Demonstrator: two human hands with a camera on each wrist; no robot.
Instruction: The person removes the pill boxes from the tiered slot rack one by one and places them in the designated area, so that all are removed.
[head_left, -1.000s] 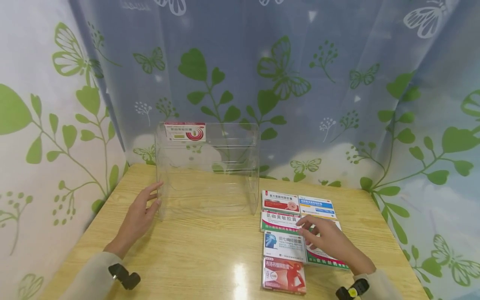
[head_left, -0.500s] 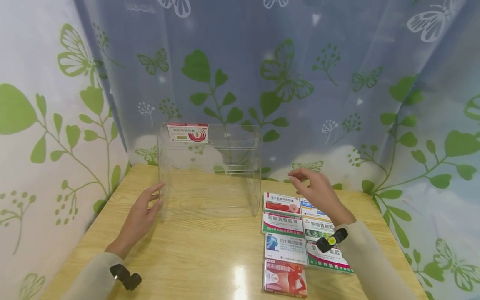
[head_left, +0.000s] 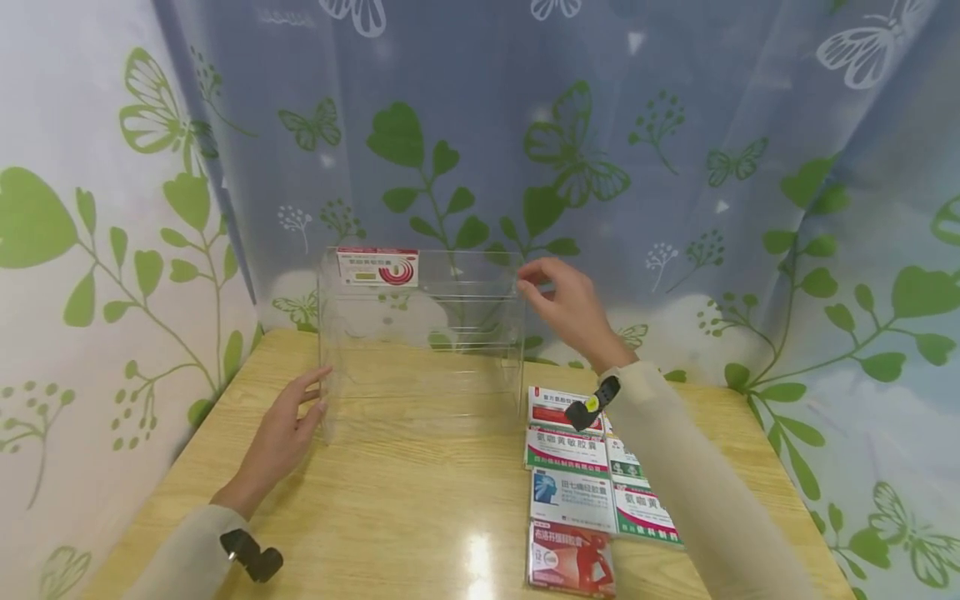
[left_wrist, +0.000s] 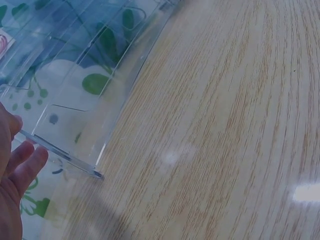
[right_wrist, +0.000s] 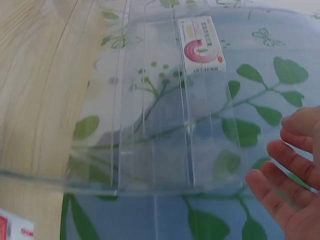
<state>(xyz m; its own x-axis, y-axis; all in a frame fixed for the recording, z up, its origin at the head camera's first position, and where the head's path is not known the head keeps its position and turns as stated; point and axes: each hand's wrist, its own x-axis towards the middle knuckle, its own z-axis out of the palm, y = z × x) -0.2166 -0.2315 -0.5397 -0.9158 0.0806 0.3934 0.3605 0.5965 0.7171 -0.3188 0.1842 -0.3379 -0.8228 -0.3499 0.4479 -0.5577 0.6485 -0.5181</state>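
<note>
A clear acrylic display rack with stepped tiers stands upright toward the back of the table. One white-and-red medicine box leans in its top tier at the left; the right wrist view shows the same medicine box. At the rack's left side, my left hand holds the side panel, with fingertips on both sides of its edge in the left wrist view. My right hand is raised by the rack's upper right corner, its fingers loosely bent, with nothing in them.
Flat medicine boxes lie in two columns right of the rack, among them a red one, a white-and-blue one and a green-striped one. My right forearm partly covers them. A patterned curtain hangs behind.
My right hand has risen from over the medicine boxes and moved left to the rack's upper right corner. The left hand has stayed at the rack's left side. The view has shifted slightly.
</note>
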